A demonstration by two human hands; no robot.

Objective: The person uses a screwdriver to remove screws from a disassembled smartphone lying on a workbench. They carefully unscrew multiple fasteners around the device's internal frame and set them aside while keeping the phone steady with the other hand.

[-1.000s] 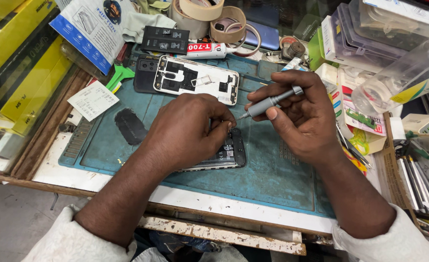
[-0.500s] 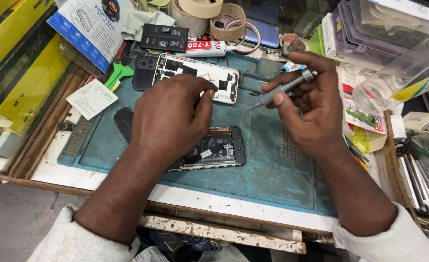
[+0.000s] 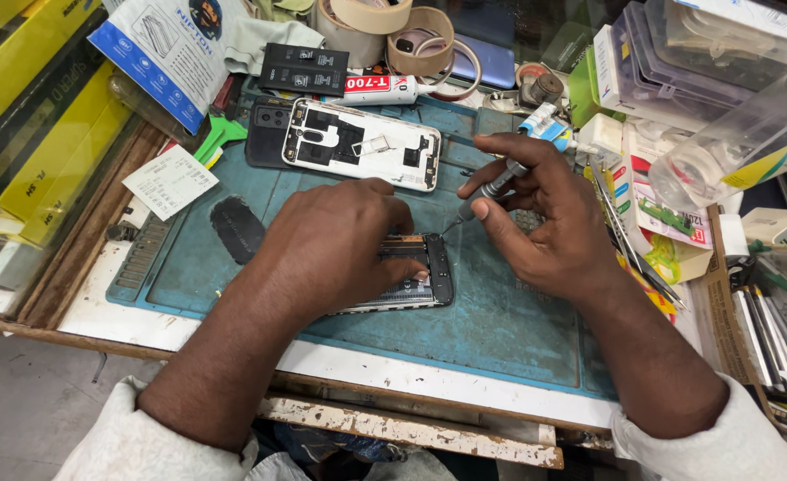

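An opened phone (image 3: 415, 272) lies on a blue work mat (image 3: 500, 330), its insides showing. My left hand (image 3: 331, 245) lies over it and holds it down, hiding most of it. My right hand (image 3: 545, 218) grips a thin grey screwdriver (image 3: 491, 191). The tool slants down to the left, and its tip sits just above the phone's upper right corner. A white phone back cover (image 3: 362, 142) lies face up at the far side of the mat.
A black oval pad (image 3: 237, 227) and a paper slip (image 3: 171, 181) lie to the left. Tape rolls (image 3: 420, 40), a glue tube (image 3: 389, 86) and a black battery (image 3: 304, 69) sit at the back. Boxes and plastic cases crowd the right side; yellow packages line the left.
My left hand first shifted up the mat toward the white cover, then settled back on the phone. My right hand lifted the screwdriver away and brought its tip back down toward the phone's corner.
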